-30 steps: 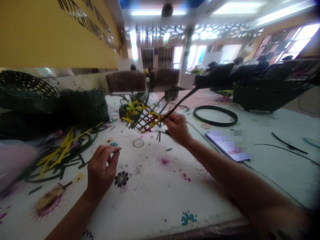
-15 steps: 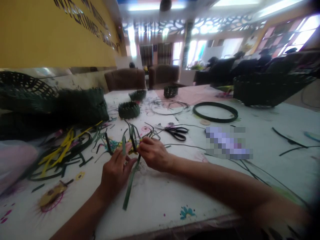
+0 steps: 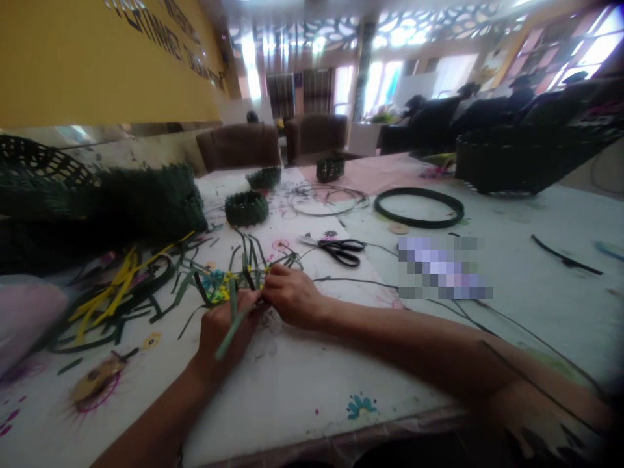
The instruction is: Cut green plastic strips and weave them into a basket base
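A small woven piece of green and yellow strips point(image 3: 223, 290) lies partly hidden behind my two hands, its loose green ends standing up. My left hand point(image 3: 225, 328) is closed on its near side, the thumb close to my right fingertips. Fingers bent in a pinch, my right hand point(image 3: 295, 296) grips the piece's right end; exactly which strip is between those fingers is hidden. One long green strip point(image 3: 231, 336) slants across the back of my left hand. Black-handled scissors point(image 3: 344, 250) lie just beyond my right hand.
Yellow strips point(image 3: 114, 289) and green offcuts lie at left, near a brown guitar-shaped piece point(image 3: 99, 380). Farther back are small green baskets point(image 3: 247, 208), a dark green ring point(image 3: 419, 224) and a large dark basket point(image 3: 517, 159). A thin cord point(image 3: 358, 280) runs right.
The long green strip that hung down toward the table's front now slants across my left hand. My hands have drawn closer together, and the view has tilted slightly down.
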Tool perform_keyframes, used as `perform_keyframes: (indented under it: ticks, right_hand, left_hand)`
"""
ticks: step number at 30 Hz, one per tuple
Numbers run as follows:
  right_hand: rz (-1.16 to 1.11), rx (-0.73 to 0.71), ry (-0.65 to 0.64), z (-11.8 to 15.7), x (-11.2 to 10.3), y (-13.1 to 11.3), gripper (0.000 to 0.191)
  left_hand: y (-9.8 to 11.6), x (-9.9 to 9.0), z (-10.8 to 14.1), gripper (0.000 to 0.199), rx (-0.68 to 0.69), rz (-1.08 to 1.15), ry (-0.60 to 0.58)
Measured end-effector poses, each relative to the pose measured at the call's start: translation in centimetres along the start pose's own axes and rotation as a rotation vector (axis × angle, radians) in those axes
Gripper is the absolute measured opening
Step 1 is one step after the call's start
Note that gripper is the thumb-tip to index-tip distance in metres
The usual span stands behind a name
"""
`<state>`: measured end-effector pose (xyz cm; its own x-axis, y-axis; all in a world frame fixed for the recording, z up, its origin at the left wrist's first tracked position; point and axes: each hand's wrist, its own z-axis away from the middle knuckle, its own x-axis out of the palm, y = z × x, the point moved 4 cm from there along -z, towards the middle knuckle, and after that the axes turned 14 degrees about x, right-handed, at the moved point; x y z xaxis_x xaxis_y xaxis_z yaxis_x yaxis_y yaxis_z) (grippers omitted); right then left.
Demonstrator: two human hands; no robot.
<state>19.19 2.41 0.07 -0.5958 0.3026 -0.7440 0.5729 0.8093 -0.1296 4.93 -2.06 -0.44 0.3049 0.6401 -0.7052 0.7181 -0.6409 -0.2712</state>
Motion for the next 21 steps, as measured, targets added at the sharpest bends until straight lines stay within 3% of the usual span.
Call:
perform_keyframes:
  ticks: [7, 14, 17, 21]
  right_hand:
    - [-0.048, 0.01, -0.046, -0.2, -0.1, 0.2, 0.018]
    - [-0.02, -0.034, 0.032, -0.1, -0.3, 0.3, 0.025]
    - [-0.023, -0.044, 0.065, -0.1, -0.5, 0.2, 0.029]
    - [-0.032, -0.036, 0.06, -0.1, -0.4, 0.2, 0.028]
  left_hand:
    - [-0.3, -0.6, -0.5, 0.012, -0.142, 0.199, 0.105]
    - [-1.3, 0.1, 0.3, 0.033, -0.452, 0.335, 0.017]
    - [-1.4, 0.2, 0.4, 0.035, -0.427, 0.319, -0.005]
    - [-1.2, 0.0, 0.1, 0.023, -0.333, 0.271, 0.014]
